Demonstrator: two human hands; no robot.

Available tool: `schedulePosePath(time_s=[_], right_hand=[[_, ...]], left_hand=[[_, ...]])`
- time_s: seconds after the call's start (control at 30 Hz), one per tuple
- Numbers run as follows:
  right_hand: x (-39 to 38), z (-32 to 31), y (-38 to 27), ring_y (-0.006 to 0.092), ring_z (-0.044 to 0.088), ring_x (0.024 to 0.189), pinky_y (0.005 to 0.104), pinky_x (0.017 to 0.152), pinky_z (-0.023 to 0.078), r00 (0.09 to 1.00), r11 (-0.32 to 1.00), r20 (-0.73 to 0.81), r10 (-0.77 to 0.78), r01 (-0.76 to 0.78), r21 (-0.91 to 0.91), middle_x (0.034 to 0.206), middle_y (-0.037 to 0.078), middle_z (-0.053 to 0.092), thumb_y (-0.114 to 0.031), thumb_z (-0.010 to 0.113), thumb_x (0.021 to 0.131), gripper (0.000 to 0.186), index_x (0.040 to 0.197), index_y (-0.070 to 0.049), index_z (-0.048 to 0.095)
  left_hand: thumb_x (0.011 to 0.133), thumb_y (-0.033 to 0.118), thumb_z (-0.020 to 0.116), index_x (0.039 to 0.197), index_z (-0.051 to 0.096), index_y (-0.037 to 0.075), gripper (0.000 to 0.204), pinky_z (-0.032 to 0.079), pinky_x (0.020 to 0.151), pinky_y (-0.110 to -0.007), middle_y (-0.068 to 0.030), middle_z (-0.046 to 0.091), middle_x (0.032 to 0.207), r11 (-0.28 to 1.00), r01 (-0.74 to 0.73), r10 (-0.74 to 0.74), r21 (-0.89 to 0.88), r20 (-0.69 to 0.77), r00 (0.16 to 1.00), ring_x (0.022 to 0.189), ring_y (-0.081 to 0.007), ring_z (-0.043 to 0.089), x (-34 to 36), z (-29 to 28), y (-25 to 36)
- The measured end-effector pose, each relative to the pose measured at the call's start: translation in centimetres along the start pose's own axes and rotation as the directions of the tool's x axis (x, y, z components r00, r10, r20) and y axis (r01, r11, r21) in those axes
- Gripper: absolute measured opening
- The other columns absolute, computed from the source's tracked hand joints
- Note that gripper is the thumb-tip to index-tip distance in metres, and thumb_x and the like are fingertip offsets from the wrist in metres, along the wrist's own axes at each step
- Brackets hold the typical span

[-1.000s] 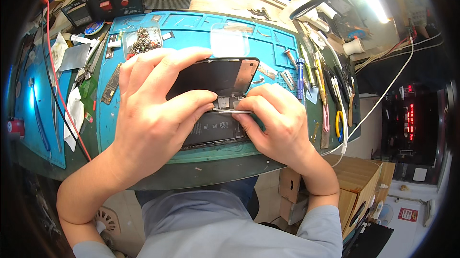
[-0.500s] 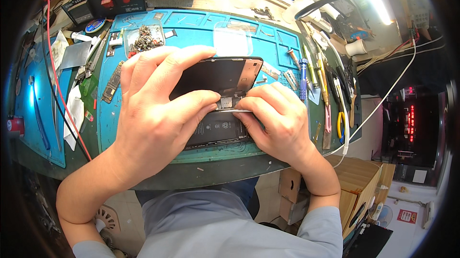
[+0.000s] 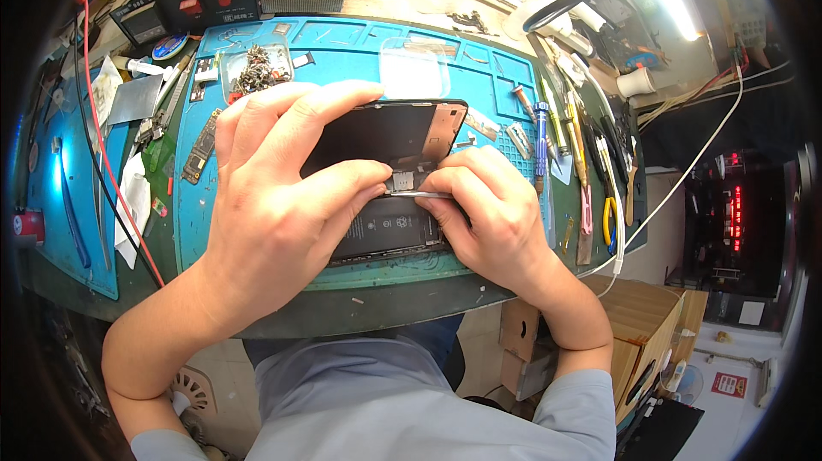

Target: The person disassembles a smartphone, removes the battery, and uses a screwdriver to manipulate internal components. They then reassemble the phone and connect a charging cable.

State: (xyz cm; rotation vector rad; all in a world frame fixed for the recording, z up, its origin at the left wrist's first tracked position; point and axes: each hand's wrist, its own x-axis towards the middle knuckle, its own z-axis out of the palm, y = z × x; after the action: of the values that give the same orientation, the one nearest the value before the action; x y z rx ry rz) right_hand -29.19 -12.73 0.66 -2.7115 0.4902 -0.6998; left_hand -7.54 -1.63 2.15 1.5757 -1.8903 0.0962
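An opened smartphone lies in front of me. Its dark screen half (image 3: 377,137) is tilted up, and its lower half with a black battery (image 3: 392,226) rests on the mat. My left hand (image 3: 278,178) is closed round the phone's left side, fingertips on the raised half's top edge. Its thumb meets another finger at a thin silvery strip (image 3: 415,194) between the halves. My right hand (image 3: 488,208) pinches the right end of that strip between thumb and forefinger. Just above sits a small metal plate (image 3: 402,180). The fingers partly hide the strip, so I cannot tell its kind.
Under the phone spreads a blue work mat (image 3: 342,33). A clear tray of small screws and parts (image 3: 261,74) stands behind my left hand. On the right lie a blue screwdriver (image 3: 541,140) and yellow-handled pliers (image 3: 610,226). Red and black wires (image 3: 106,153) hang at the left.
My right fingertips have shifted slightly and grip the strip at a changed angle. The raised half has moved a little left. My left hand is nearly still.
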Motion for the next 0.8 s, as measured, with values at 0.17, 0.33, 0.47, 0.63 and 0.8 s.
schedulePosePath(time_s=[0.17,0.33,0.47,0.63,0.8], right_hand=[[0.2,-1.1,-0.1,0.0279,0.064,0.079,0.0382,0.071,0.052,0.999,0.995,-0.048,0.019,-0.024,-0.1,0.087,0.007,0.065,-0.005,0.077,0.078,0.017,0.092,-0.007,0.068],[-1.3,-3.2,0.8,0.0193,0.066,0.076,0.0304,0.068,0.054,0.931,0.94,-0.209,0.3,-0.326,-0.103,0.092,0.012,0.067,0.007,0.067,0.088,0.018,0.105,0.001,0.07],[-2.6,-3.7,0.4,0.0157,0.064,0.073,0.0286,0.065,0.052,0.895,0.887,-0.039,0.444,-0.445,-0.124,0.086,0.007,0.065,0.001,0.073,0.089,0.024,0.113,-0.001,0.071],[-2.5,-4.5,0.3,0.0241,0.068,0.068,0.0358,0.062,0.053,0.907,0.869,-0.098,0.41,-0.421,-0.261,0.085,0.008,0.067,-0.022,0.078,0.09,0.028,0.113,-0.008,0.071],[-2.8,-6.4,4.1,0.016,0.067,0.063,0.0318,0.059,0.051,0.764,0.685,-0.224,0.605,-0.642,-0.343,0.079,0.005,0.07,-0.03,0.081,0.089,0.046,0.127,-0.008,0.068]], left_hand=[[0.078,0.005,0.08,0.096,0.078,0.006,0.018,0.048,0.098,-0.042,-0.0143,0.067,0.13,0.995,-0.005,0.0,-0.098,-0.049,0.999,0.116,-0.0328,0.063,0.3,-0.2,-1.2],[0.081,0.0,0.077,0.1,0.078,0.003,0.019,0.054,0.095,-0.039,-0.0149,0.069,0.125,0.98,0.014,-0.034,-0.2,-0.098,0.995,0.112,-0.0324,0.067,0.0,-0.3,-1.8],[0.078,0.002,0.08,0.099,0.078,0.005,0.022,0.052,0.096,-0.039,-0.0142,0.068,0.124,0.979,0.006,-0.014,-0.206,-0.039,0.999,0.114,-0.0313,0.065,0.3,-0.7,-1.4],[0.072,0.001,0.083,0.094,0.078,0.005,0.023,0.05,0.098,-0.041,-0.0137,0.068,0.125,0.985,-0.021,0.009,-0.169,-0.069,0.998,0.116,-0.0335,0.063,0.1,-0.4,-1.1],[0.069,0.002,0.084,0.087,0.076,0.005,0.021,0.047,0.101,-0.043,-0.0135,0.067,0.127,0.986,-0.01,-0.002,-0.166,-0.072,0.997,0.119,-0.0343,0.06,0.0,-0.1,-0.8]])
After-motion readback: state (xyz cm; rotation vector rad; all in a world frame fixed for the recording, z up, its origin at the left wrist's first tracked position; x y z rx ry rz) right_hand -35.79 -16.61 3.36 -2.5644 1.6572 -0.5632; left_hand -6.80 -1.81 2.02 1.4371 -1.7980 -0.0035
